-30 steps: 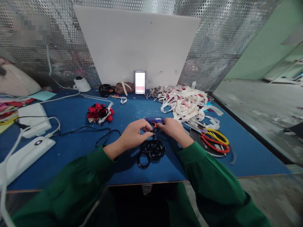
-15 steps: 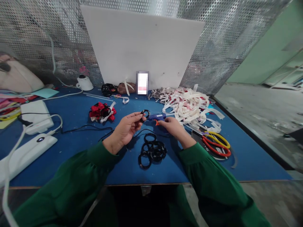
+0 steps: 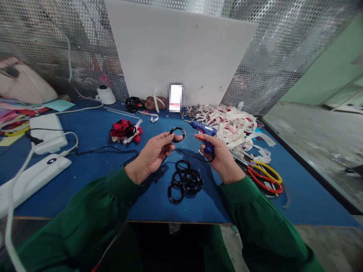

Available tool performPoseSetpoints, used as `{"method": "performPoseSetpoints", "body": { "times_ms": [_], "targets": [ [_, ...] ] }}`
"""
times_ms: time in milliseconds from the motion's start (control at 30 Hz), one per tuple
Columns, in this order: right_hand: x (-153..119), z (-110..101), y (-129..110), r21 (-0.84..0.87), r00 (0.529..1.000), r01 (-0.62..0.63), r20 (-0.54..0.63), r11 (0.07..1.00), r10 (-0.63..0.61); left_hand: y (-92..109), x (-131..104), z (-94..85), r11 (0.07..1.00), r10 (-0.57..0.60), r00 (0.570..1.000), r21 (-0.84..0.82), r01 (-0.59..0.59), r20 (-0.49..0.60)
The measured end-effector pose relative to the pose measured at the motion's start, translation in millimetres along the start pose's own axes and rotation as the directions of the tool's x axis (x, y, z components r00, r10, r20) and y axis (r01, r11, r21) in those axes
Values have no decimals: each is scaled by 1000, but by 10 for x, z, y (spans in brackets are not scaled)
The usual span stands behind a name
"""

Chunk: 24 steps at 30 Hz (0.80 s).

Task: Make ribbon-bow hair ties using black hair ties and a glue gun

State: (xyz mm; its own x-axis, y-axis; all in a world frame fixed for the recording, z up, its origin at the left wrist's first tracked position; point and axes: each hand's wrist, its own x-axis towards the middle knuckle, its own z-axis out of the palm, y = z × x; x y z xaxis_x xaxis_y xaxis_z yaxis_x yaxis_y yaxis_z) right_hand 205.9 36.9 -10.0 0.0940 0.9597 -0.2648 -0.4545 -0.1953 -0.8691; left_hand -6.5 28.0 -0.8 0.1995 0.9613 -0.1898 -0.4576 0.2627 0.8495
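Between the thumb and fingers of my left hand is a black ring, held up above the blue table. My right hand is wrapped round the handle of a blue glue gun with an orange trigger; its nozzle points up and left, just beyond the ring. A black cord runs from the gun's handle towards the left. Below and between my hands lies a pile of black rings.
On the blue table lie a red and black fabric bundle, a heap of white strips and red and yellow scissors. A phone stands at the back. A white power strip lies at left.
My right hand has lifted the glue gun off the table area and now grips its handle. The ring in my left hand has turned to show its opening more fully. The view has shifted slightly.
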Motion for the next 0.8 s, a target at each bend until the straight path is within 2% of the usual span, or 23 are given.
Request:
{"method": "performPoseSetpoints", "body": {
  "times_ms": [133, 267, 367, 500, 800],
  "targets": [
    [-63, 26, -39, 133, 992, 21, 122, 991, -37, 3, 13, 3, 1000, 6, 1000, -19, -6, -7],
    [-110, 55, -2, 98, 975, 41, 214, 994, -61, 20, -5, 25, 996, -32, 999, -86, 31, -10],
    [-127, 77, 57, 56, 961, 161, 220, 985, -170, 38, -33, 36, 996, -23, 999, -88, 27, 42],
    [-155, 91, 91, 14, 933, 301, 205, 954, -297, 27, -63, 44, 1000, 21, 994, -7, -21, 111],
    [-231, 131, 102, -128, 892, 430, 213, 894, -399, 15, -97, 83, 999, 20, 995, 33, -23, 96]
  ]
}}
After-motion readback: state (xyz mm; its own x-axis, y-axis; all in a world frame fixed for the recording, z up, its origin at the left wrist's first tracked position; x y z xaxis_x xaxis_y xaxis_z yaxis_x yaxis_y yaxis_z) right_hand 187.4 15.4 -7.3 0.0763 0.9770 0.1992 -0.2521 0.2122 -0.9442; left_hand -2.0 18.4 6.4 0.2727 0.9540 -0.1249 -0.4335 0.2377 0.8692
